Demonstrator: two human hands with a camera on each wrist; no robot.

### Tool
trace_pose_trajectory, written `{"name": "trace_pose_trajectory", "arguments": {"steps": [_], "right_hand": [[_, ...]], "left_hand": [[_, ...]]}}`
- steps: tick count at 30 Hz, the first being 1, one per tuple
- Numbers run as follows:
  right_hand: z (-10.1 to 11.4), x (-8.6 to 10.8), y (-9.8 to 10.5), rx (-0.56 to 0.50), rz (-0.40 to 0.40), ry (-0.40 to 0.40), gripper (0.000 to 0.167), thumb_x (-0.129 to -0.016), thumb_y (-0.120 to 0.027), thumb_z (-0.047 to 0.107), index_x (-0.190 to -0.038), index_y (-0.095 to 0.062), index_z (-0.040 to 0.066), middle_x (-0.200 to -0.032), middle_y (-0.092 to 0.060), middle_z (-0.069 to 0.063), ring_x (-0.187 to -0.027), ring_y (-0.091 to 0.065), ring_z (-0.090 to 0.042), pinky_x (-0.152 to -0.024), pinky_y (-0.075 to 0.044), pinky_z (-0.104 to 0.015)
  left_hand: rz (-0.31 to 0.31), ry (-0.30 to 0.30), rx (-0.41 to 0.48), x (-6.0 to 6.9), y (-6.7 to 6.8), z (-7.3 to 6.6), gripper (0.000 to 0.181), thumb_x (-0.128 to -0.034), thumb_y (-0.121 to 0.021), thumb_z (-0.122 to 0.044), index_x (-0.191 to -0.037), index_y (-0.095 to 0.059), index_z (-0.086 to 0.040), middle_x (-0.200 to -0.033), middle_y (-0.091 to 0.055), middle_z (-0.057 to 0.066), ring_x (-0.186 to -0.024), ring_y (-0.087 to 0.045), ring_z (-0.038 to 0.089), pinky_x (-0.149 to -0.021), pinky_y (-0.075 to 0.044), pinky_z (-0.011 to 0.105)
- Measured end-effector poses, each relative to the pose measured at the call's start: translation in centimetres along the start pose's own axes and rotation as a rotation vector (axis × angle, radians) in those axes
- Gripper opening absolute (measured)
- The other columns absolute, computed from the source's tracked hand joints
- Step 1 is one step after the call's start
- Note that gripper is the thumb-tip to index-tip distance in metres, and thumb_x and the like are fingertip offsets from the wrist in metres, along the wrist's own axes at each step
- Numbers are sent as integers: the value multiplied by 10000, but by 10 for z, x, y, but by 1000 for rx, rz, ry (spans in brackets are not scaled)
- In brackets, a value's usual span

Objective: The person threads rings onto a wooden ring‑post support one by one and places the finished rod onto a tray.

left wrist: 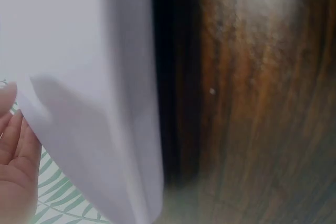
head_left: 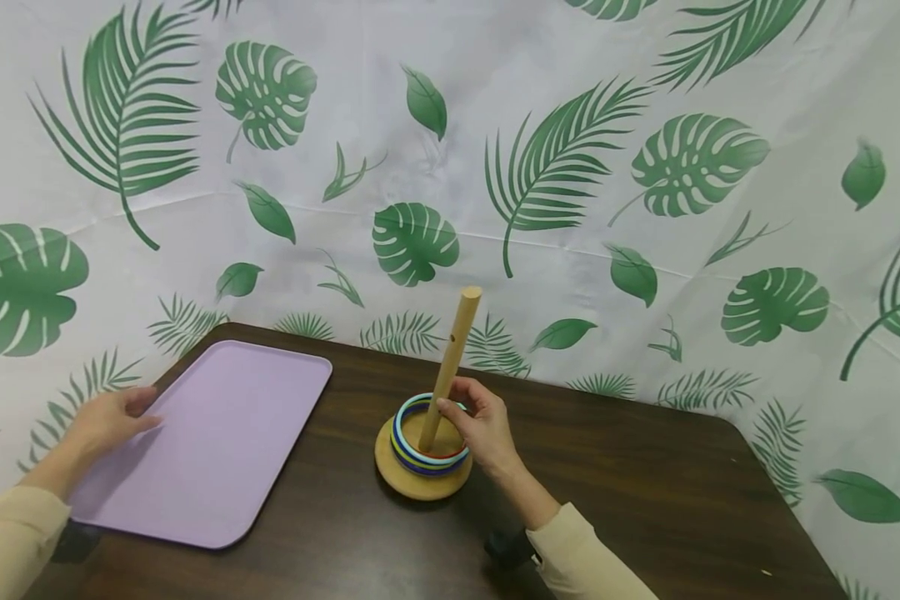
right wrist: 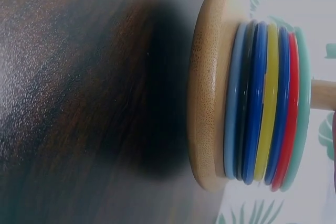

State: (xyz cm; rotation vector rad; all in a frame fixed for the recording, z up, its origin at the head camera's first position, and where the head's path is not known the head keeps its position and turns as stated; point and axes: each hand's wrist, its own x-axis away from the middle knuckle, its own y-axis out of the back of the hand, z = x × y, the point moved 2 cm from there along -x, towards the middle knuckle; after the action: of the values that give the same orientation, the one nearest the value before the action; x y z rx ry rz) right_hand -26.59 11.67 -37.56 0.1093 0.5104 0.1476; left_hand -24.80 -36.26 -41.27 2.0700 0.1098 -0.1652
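Observation:
My right hand [head_left: 487, 429] pinches the wooden post [head_left: 450, 350] just above a stack of rings, thumb in front and fingers behind. The round wooden base [right wrist: 207, 93] carries several coloured rings [right wrist: 267, 103], with a mint-green ring [right wrist: 303, 103] on top and a red ring [right wrist: 289, 111] under it. Only a sliver of that hand shows in the right wrist view. At the left edge of the lilac tray [head_left: 217, 433], my left hand [head_left: 112, 423] has its thumb apart and its fingers loosely extended, casting a shadow on the tray. Whether the fingers touch the edge is unclear.
The dark wood table [head_left: 615, 483] extends to the right of the ring stand. A white cloth with green leaves [head_left: 412, 242] hangs behind the table. A dark wrist device [head_left: 510, 548] sits under the right wrist.

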Motion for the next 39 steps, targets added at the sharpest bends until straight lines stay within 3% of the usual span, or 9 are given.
{"name": "trace_pose_trajectory", "arguments": {"steps": [12, 20, 29, 36, 39], "right_hand": [[1, 2, 7, -31, -25, -9, 203, -835, -630, -89, -1032, -600, -128, -953, -614, -291, -823, -621, -41, -697, -557, -196], [3, 2, 13, 26, -69, -19, 193, -832, -662, -37, -1013, -629, -95, -945, -637, -264, -802, -611, -36, -669, -532, -162], [3, 2, 20, 30, -104, 11, 197, -827, -670, -29, -1007, -636, -100, -928, -641, -272, -765, -608, -42, -659, -514, -147], [7, 0, 27, 26, -125, 1, 184, -821, -674, -39, -988, -633, -104, -918, -648, -231, -781, -623, -46, -688, -532, -165], [9, 0, 32, 44, -138, -2, 177, -824, -676, -30, -983, -635, -97, -907, -653, -215, -773, -619, -43, -681, -526, -161]], "left_hand": [[13, 10, -22, 0, 0, 11, 393, -730, -593, 28, -1088, -553, 186, -950, -626, 350, -893, -561, 537, -662, -481, 463], [25, 6, -62, -3, 0, 10, 353, -721, -603, -6, -1040, -613, 146, -845, -684, 249, -803, -617, 419, -607, -457, 353], [123, 20, 3, -7, -13, -13, 381, -713, -641, -24, -1047, -613, 157, -835, -689, 200, -729, -597, 209, -611, -462, 305], [270, 114, 277, -10, -32, -44, 424, -794, -623, 46, -1157, -500, 229, -920, -644, 253, -779, -635, 206, -677, -586, 366], [303, 114, 328, -11, -41, -62, 429, -816, -632, 37, -1180, -494, 215, -950, -635, 252, -797, -633, 210, -697, -586, 383]]}}
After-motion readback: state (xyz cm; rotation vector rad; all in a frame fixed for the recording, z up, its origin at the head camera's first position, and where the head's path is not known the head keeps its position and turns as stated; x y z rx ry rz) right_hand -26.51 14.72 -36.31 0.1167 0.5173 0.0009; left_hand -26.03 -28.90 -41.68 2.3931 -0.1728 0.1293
